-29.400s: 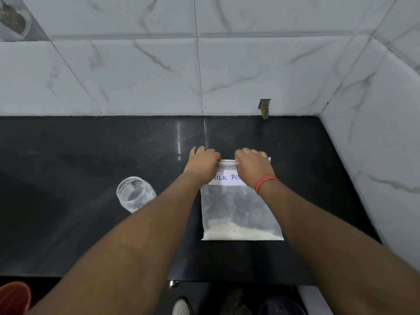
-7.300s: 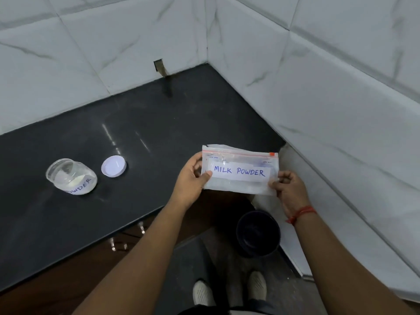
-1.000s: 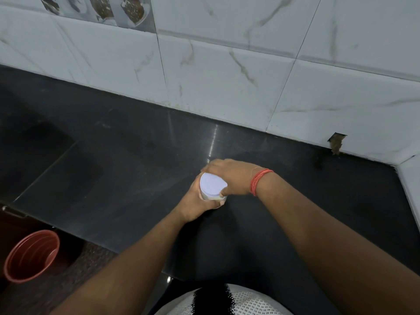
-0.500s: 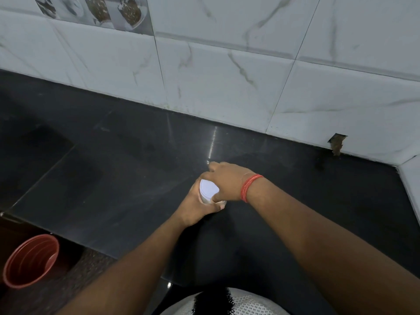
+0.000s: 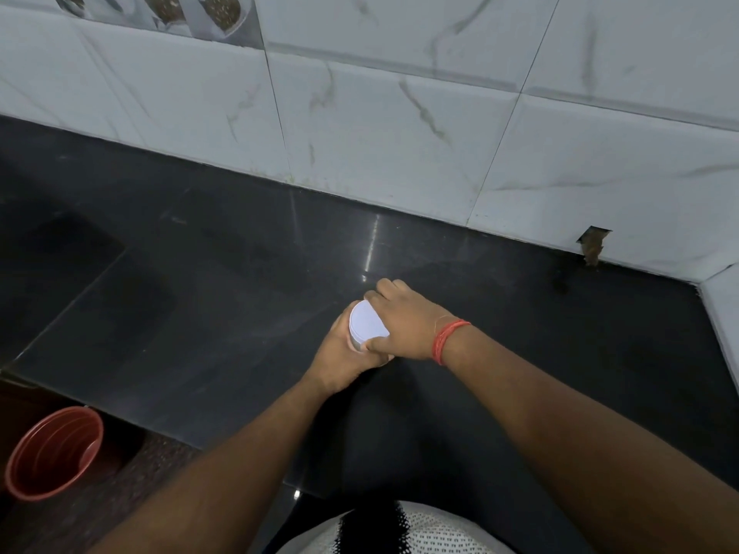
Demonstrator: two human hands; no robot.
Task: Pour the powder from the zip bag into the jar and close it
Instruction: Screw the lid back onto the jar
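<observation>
Head view. Surface: polished black stone table point(image 5: 208, 297), glossy, with a bright vertical streak of reflected light near its back edge. A seam runs across the slab on the left side. Backing it: wall of large white marble-look tiles point(image 5: 384, 129) with grey veins and thin grout lines. One tile at the top left carries a printed picture; its content is too cut off to read. A small chipped hole in the wall tile point(image 5: 594, 243) sits just above the table line at the right. The wall turns a corner at the far right. Below the table's front edge, at lower left, a round red-orange plastic bucket point(image 5: 54, 453) stands on a speckled dark floor point(image 5: 132, 497).

Materials: small jar point(image 5: 354, 342), almost wholly hidden by the hands; only a sliver of its side shows under the lid. Flat round white plastic lid point(image 5: 366, 323), smooth and matte, sits on top of the jar, tilted slightly toward the camera. The jar is near the middle of the table, well clear of the wall. Whether powder is inside cannot be seen.

Hands: left hand point(image 5: 340, 361) wraps the jar body from the near-left side, grip clenched around it. Right hand point(image 5: 404, 325) comes in from the right, fingers curled over the lid's far rim and thumb on its near rim, grip grasping the lid. A red thread band point(image 5: 448, 339) circles the right wrist. Both forearms are bare.
</observation>
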